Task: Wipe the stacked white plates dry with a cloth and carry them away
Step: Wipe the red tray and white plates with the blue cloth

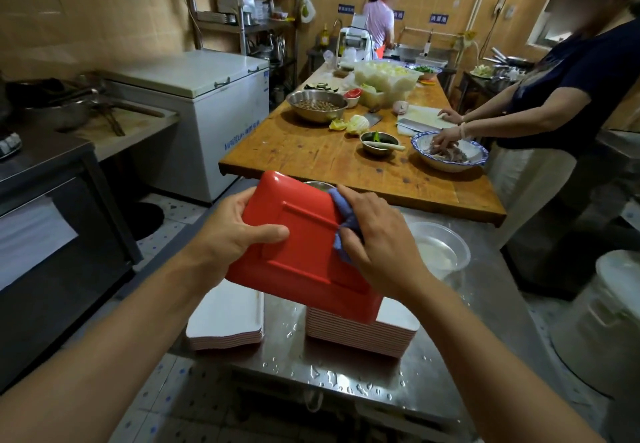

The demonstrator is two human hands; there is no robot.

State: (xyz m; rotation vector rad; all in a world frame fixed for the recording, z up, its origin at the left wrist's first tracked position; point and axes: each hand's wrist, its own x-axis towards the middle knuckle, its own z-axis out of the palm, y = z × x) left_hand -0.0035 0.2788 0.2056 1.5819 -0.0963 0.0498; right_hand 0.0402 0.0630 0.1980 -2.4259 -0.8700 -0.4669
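Observation:
I hold one square plate tilted in the air with its red underside facing me. My left hand grips its left edge, thumb across the back. My right hand holds a bunched blue cloth and presses it against the plate's right side. Below, two stacks of plates with white tops and red rims stand on the wet steel table: a low stack on the left and a taller stack on the right, partly hidden by the held plate.
A clear plastic bowl sits on the steel table to the right. Beyond it a wooden table carries bowls and vegetables, with a person working at its right side. A white freezer stands left, a white bin right.

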